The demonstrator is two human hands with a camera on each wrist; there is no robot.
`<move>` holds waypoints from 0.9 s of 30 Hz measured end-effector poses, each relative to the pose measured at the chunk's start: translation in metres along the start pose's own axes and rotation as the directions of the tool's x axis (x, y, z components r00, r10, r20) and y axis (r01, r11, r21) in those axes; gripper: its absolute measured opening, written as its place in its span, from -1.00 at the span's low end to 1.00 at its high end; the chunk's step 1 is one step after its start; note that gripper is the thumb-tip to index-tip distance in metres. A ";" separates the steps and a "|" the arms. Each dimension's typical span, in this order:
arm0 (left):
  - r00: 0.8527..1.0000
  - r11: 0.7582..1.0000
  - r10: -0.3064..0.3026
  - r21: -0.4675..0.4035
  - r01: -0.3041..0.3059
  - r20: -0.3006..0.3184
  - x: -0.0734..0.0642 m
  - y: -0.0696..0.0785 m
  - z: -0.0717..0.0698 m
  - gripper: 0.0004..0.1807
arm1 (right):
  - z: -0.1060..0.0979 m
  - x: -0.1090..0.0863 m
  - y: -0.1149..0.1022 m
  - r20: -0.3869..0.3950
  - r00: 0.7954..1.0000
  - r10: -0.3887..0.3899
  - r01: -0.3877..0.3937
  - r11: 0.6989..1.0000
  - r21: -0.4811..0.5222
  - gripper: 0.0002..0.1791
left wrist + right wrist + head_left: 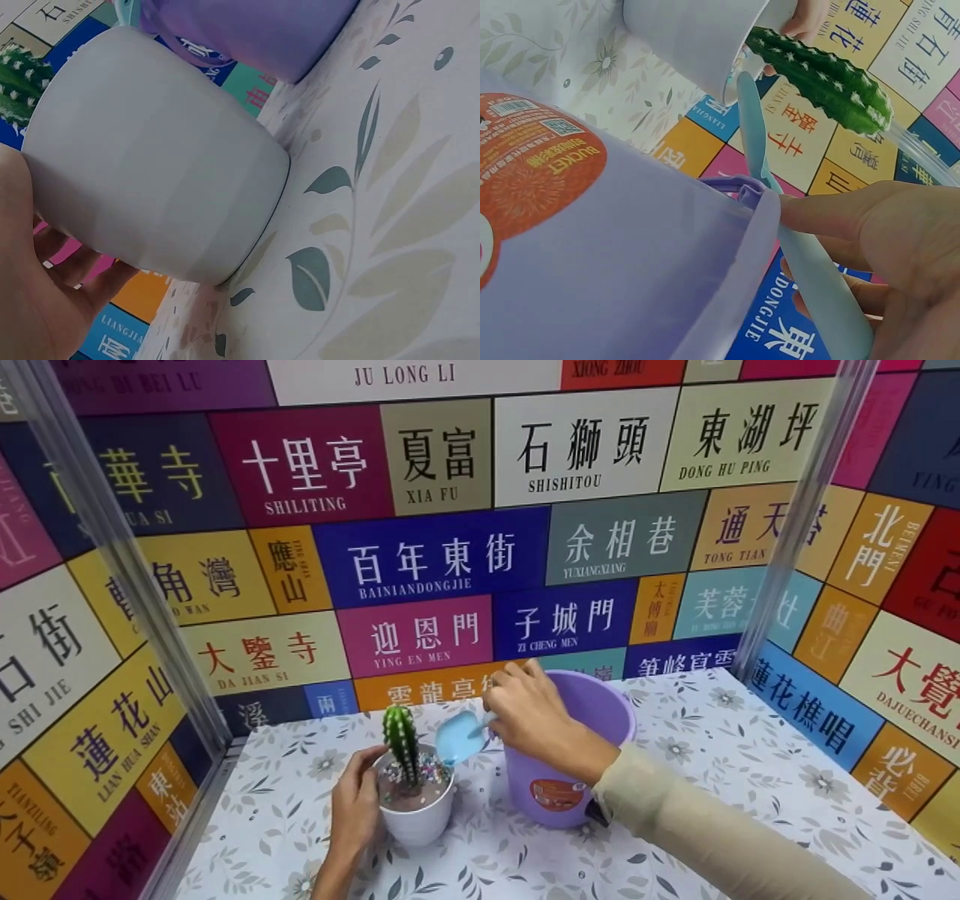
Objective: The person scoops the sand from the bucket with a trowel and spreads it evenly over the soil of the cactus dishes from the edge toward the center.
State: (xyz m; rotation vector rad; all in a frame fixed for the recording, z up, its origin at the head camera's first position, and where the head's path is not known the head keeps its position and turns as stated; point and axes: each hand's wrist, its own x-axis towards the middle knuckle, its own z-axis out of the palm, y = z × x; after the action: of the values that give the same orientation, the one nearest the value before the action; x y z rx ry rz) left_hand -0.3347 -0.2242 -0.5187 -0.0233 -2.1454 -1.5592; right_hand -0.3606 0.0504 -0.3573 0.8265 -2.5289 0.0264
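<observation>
Head view: a light-blue scoop (460, 737) is gripped by its handle in the right hand (536, 720), its bowl held out leftward at the rim of a white pot (416, 825). The pot is clasped by the left hand (356, 802), just right of which a cactus (401, 739) is ringed by coloured stones (435, 772). Below the right hand, a purple bucket (525, 791) is placed. The pot is apparently being filled; the scoop's load cannot be told. A tilt clear of the cactus seems called for.
</observation>
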 end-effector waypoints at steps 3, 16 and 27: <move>1.000 1.000 0.004 0.024 -0.004 -0.016 -0.001 0.001 0.003 -0.59 | 0.002 -0.001 -0.001 -0.044 0.999 -0.019 0.019 1.000 -0.022 -0.84; 0.998 0.995 -0.008 0.099 0.014 -0.070 -0.005 0.004 0.010 -0.61 | 0.009 -0.004 -0.003 -0.156 0.984 -0.083 0.066 0.992 -0.110 -0.76; 0.999 0.995 -0.021 0.098 0.023 -0.024 -0.003 0.004 0.008 -0.57 | 0.012 -0.008 -0.002 -0.227 0.966 -0.126 0.094 0.984 -0.150 -0.86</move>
State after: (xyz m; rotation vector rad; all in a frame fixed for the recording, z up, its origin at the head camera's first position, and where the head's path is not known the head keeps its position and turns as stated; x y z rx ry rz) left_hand -0.3335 -0.2148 -0.5180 0.0508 -2.2084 -1.4570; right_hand -0.3591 0.0513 -0.3713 0.8535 -2.2327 -0.0819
